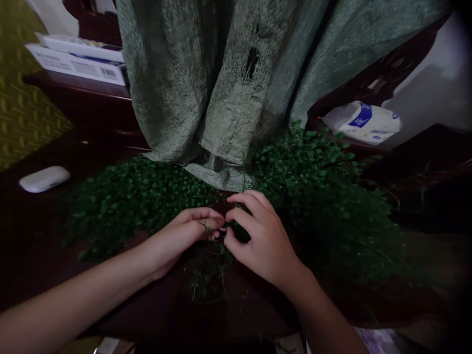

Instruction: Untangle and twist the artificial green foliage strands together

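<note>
My left hand (195,226) has its thumb and fingers pressed together on a thin green sprig (205,226). Close against its fingertips is my right hand (256,233), thumb and index finger curved toward the same spot; whatever lies between those fingertips is too small to make out. A heap of small-leaved green plants (136,196) spreads behind and left of my hands. Another, larger leafy heap (317,196) lies to the right. Loose sprigs (208,275) rest on the dark table just below my fingers.
A grey-green woven sack (236,93) hangs down to the dark table (147,314) behind the plants. A white oval case (44,179) sits at left. White box (79,64) at upper left; tissue pack (365,122) at upper right.
</note>
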The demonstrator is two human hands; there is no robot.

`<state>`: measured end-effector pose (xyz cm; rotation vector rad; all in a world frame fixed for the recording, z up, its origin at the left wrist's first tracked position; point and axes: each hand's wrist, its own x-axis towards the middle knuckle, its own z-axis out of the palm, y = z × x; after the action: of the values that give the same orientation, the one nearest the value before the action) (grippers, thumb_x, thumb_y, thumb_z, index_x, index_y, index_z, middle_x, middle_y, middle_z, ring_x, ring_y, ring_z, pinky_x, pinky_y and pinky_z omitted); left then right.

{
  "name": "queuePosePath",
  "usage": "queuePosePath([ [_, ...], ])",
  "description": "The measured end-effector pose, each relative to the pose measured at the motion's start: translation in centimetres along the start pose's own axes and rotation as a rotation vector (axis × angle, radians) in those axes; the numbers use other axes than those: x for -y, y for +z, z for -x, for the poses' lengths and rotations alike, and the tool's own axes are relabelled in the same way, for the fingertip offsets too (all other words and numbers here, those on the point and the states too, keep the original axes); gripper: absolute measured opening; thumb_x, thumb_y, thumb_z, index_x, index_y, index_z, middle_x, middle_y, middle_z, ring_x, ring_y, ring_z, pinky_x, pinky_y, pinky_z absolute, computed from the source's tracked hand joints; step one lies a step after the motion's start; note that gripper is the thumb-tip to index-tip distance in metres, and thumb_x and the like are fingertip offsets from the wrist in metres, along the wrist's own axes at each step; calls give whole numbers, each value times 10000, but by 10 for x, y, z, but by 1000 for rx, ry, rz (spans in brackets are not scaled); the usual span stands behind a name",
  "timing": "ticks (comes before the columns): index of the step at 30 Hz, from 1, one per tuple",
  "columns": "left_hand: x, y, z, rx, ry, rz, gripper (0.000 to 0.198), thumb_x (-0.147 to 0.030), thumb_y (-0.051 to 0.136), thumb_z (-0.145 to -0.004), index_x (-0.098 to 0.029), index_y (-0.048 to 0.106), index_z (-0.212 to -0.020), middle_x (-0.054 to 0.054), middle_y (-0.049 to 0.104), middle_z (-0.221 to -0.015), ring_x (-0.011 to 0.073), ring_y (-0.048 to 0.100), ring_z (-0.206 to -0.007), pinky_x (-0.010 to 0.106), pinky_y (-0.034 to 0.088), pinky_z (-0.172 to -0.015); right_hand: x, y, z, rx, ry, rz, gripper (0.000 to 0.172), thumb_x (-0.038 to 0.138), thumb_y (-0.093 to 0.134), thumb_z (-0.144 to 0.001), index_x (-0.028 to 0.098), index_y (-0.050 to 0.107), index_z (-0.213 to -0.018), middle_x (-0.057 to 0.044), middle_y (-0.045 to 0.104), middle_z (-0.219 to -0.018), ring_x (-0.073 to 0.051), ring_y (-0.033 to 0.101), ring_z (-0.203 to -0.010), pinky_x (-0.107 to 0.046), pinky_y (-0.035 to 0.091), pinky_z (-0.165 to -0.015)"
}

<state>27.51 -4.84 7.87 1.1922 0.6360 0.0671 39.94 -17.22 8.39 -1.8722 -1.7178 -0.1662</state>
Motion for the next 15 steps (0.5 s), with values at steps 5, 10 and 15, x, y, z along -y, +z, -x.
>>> queuePosePath([
  [5,0,1,0,-28,51,-47,68,-185,615,-765,-142,667,-761,-13,585,-731,115,522,-726,240,383,-711,0,1,1,-46,-1,55,99,133,583,-794,193,659,-774,-76,633,-1105,-260,504,-1148,-397,456,-941],
  [10,0,2,-2,-48,152,-163,123,-264,626,-777,-143,646,-775,-15,579,-722,124,523,-731,244,388,-707,-2,2,0,-60,-12,15,130,127,598,-806,200,687,-746,-65,643,-1102,-255,505,-1144,-398,466,-944],
  [15,2,0,-4,-48,186,-198,145,-291,638,-751,-148,618,-752,-17,570,-703,132,520,-728,249,397,-689,-3,3,1,-84,-10,-55,147,111,594,-815,204,684,-744,-52,651,-1078,-249,500,-1141,-396,473,-952],
])
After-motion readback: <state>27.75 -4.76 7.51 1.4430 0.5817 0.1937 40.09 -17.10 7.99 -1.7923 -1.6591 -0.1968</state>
